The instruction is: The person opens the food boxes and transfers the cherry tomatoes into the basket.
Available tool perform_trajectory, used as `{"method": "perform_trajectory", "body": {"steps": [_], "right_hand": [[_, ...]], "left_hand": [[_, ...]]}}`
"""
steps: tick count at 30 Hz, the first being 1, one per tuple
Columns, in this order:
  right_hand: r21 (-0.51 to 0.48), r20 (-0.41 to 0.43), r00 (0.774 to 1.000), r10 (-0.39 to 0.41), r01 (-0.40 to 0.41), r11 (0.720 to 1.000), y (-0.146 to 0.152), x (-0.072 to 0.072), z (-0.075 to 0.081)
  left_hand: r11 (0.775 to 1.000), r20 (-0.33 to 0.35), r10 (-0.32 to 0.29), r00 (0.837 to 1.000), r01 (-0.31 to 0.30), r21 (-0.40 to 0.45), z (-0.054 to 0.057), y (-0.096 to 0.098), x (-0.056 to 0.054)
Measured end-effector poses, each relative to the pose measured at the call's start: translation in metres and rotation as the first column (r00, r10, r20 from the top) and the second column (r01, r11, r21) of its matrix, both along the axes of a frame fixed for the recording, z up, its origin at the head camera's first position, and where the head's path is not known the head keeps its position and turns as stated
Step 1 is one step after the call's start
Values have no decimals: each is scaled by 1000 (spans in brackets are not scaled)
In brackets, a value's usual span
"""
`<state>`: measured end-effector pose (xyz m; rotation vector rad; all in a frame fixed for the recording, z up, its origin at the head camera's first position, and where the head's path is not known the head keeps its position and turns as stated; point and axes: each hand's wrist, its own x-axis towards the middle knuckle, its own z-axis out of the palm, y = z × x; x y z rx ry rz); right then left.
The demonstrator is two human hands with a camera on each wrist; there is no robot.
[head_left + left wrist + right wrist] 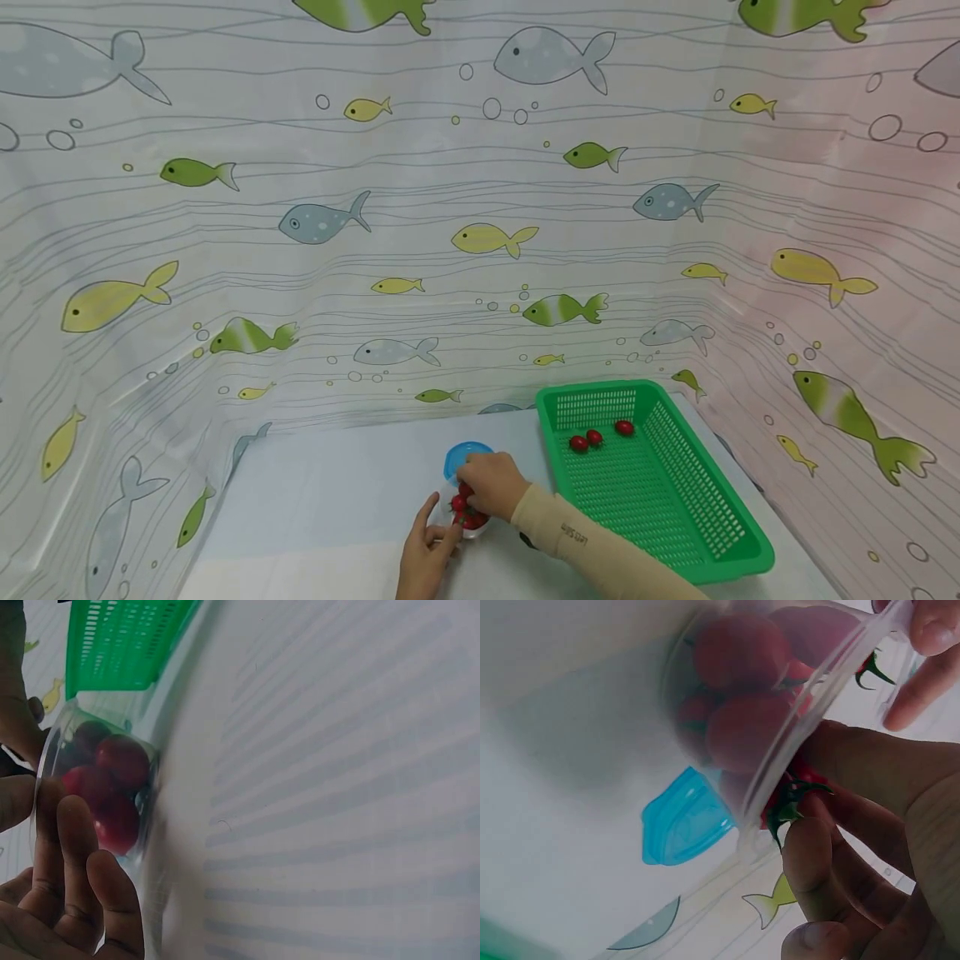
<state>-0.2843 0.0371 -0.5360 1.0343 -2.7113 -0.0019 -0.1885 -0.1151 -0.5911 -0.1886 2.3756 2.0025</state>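
Observation:
A clear plastic tub (477, 532) holding several small red tomatoes (742, 652) stands on the white table. My right hand (495, 485) reaches over its opening from the right and pinches a tomato with a green stem top (786, 801) just at the rim. On the tub's near left side is my left hand (429, 550), its fingers loosely bent and spread, fingertips (76, 825) right at the tub's wall and rim. Through the wall, tomatoes (120, 761) show piled inside. Behind the tub lies a blue lid (456, 458), partly covered by the right hand.
A green slotted basket (558, 475) stands to the right, with 3 tomatoes (594, 437) toward its far left end. The right forearm passes in front of its near left side. A fish-patterned sheet (405, 317) hangs behind and at both sides of the table.

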Motion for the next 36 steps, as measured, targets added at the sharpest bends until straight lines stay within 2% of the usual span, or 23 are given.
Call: {"method": "perform_trajectory", "body": {"steps": [7,19,30,36], "right_hand": [[-24,5,1000,18,-18,1000,3,0,-1],[-25,65,998,29,-27,999,3,3,1],[-65,93,994,57,-51,997,7,-1,0],[-95,85,994,62,-53,994,8,-1,9]], "left_hand": [[1000,-3,2,1000,-2,-2,1,0,0],[1000,3,0,1000,0,-7,2,2,-1],[1000,11,-1,1000,1,-15,1,3,-2],[1000,7,-5,1000,5,-22,1,2,-2]]}}
